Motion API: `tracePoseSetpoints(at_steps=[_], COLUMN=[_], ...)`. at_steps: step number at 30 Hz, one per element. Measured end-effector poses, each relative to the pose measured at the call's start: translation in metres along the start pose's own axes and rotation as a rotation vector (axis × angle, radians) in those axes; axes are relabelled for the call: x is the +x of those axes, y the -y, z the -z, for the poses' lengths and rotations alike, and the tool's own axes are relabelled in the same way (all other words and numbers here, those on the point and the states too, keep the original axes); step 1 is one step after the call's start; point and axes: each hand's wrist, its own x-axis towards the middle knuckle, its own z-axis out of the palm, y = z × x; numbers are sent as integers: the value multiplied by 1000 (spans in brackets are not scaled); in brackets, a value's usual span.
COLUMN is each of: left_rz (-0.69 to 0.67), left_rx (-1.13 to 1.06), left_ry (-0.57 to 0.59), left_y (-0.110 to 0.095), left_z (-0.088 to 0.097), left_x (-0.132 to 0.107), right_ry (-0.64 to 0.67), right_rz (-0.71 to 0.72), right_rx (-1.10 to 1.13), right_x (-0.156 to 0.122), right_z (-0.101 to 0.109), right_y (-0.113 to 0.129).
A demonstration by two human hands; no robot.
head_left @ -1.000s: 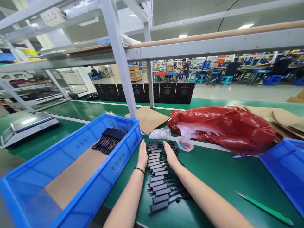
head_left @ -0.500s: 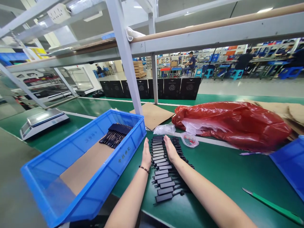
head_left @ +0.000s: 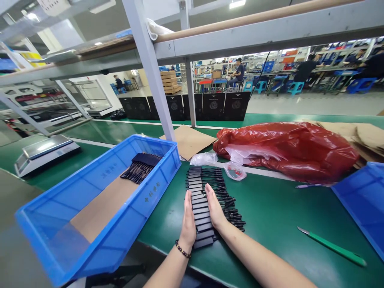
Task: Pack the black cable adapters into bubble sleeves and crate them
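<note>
left grip (head_left: 188, 222), right grip (head_left: 215, 209): flanking black modules (head_left: 200, 206) | blue crate (head_left: 129, 224): left | knife (head_left: 333, 245): right

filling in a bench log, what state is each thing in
Corded black blocks, lined side by side
Left hand, extended, along the blocks' left ends
Right hand, extended, along their right ends
Left blue bin, open-topped, partly filled
Green-handled knife, lying, blade exposed
Red bag, lying, crumpled
Black panels, standing in a row

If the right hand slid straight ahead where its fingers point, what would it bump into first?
Probably the black parts at the row's far end: the right hand points forward and slightly left, toward them. Its height is hard to judge, so it might pass over.
</note>
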Motion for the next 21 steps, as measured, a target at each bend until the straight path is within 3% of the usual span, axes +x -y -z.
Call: tracePoseSetpoints(at_steps=[3, 6, 12, 17, 21], left_rz=[-1, -49, -133, -133, -168], left_rx=[-7, 31, 82, 169, 316], left_ry=[-19, -23, -2, 14, 17], left_y=[-11, -16, 2, 2, -17], left_z=[4, 13, 8, 7, 8], left_x=[-6, -26, -54, -47, -34], right_ry=[0, 21, 24, 38, 16], right_rz=[23, 35, 98, 214, 461], right_rx=[71, 119, -12, -296, -814], right_x=[-5, -20, -50, -48, -3], right_z=[9, 22, 12, 13, 44], right_y=[8, 11, -3, 10, 51])
